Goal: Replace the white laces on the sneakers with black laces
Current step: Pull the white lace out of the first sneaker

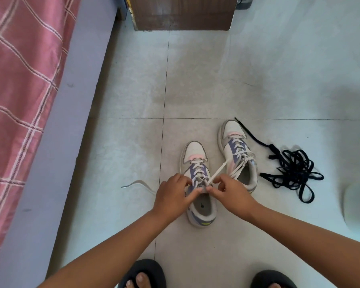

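Both hands [202, 192] pinch white lace [218, 170] at near sneaker [195, 154]; fingertips hide eyelets.

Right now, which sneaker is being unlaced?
The near sneaker, left of the other sneaker: both hands are at its white lace, which the right hand pinches.

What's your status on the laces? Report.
Left hand steadying the near white-and-purple sneaker; right hand pinching its white lace. Tangled black laces untouched on the floor. Nothing in the way.
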`<control>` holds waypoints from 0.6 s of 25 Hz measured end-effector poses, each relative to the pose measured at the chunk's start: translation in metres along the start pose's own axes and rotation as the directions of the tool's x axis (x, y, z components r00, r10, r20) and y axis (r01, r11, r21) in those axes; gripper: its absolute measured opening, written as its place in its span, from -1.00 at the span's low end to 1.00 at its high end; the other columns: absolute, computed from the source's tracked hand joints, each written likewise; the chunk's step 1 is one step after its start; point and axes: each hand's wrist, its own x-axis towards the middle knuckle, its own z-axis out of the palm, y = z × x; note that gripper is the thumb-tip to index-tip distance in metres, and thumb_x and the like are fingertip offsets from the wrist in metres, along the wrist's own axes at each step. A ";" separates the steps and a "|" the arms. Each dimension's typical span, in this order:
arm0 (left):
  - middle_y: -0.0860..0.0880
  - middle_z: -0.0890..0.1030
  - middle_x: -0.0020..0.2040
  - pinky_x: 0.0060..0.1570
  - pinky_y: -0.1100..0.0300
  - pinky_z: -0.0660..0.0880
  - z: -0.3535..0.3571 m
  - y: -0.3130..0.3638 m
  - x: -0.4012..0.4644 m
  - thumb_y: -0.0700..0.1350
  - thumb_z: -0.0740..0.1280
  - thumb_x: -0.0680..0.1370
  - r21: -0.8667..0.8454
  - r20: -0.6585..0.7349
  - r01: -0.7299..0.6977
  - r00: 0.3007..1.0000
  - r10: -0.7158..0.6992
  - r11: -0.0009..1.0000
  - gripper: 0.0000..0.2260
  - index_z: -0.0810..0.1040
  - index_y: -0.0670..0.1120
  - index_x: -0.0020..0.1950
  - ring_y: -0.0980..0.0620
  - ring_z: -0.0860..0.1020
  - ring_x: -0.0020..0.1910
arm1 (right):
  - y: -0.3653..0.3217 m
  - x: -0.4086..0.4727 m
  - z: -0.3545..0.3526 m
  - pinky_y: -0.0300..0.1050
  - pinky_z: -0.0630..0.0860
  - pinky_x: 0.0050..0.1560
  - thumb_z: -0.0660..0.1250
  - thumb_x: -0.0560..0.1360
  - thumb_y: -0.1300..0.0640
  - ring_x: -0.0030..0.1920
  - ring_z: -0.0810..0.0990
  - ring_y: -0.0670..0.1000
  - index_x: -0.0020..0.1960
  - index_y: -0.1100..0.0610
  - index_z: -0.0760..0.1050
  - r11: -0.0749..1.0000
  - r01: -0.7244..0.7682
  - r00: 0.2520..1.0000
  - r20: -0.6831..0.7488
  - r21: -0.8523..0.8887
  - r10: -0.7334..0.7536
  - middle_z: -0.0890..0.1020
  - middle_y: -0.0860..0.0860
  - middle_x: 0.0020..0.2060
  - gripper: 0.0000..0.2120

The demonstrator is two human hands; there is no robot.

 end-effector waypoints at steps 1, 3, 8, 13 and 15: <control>0.09 0.51 -0.05 -0.11 0.21 0.42 -0.001 0.003 0.003 0.17 0.30 0.51 -0.056 0.011 0.057 0.998 -0.056 0.997 -0.72 0.51 -0.01 0.03 0.11 0.50 -0.08 | -0.001 0.001 0.001 -0.33 0.31 -0.37 0.36 0.50 -0.01 -0.34 0.41 -0.11 -0.02 0.05 0.43 0.993 -0.009 1.000 0.017 0.117 0.007 0.46 -0.06 -0.34 -0.83; 0.08 0.50 -0.16 -0.17 0.22 0.43 -0.002 0.011 0.011 0.05 0.35 0.50 -0.203 0.057 0.193 0.981 -0.185 0.960 -0.85 0.48 -0.01 -0.10 0.10 0.49 -0.16 | -0.002 0.007 0.004 -0.38 0.35 -0.32 0.40 0.47 0.10 -0.33 0.39 -0.12 -0.01 0.06 0.47 0.981 0.039 0.999 0.007 0.189 -0.041 0.46 -0.05 -0.30 -0.85; -0.04 0.55 -0.20 -0.27 0.14 0.39 -0.014 0.008 0.027 -0.11 0.28 0.53 -0.176 0.112 0.192 0.978 -0.174 0.965 -0.93 0.46 -0.11 -0.06 -0.07 0.53 -0.20 | -0.002 0.016 0.001 -0.39 0.34 -0.29 0.39 0.45 0.24 -0.36 0.38 -0.19 -0.24 0.02 0.37 0.969 0.134 0.990 0.009 0.206 -0.139 0.45 -0.05 -0.30 -0.77; -0.10 0.54 -0.25 -0.44 0.18 0.35 -0.026 0.000 0.050 -0.13 0.46 0.40 -0.284 0.217 0.482 0.874 -0.434 0.829 -0.77 0.50 -0.17 -0.05 -0.08 0.53 -0.35 | -0.005 0.017 0.000 -0.43 0.34 -0.30 0.36 0.47 0.26 -0.38 0.37 -0.19 -0.29 0.05 0.33 0.975 0.121 0.990 0.052 0.188 -0.133 0.41 -0.10 -0.33 -0.73; -0.12 0.52 -0.26 -0.38 0.18 0.40 -0.031 -0.002 0.056 -0.17 0.32 0.52 -0.575 0.444 0.701 0.701 -0.558 0.423 -0.90 0.51 -0.20 -0.12 -0.04 0.50 -0.33 | -0.004 0.018 0.002 -0.41 0.32 -0.31 0.35 0.47 0.26 -0.35 0.35 -0.16 -0.29 0.05 0.34 0.977 0.099 0.993 0.047 0.192 -0.109 0.41 -0.07 -0.31 -0.74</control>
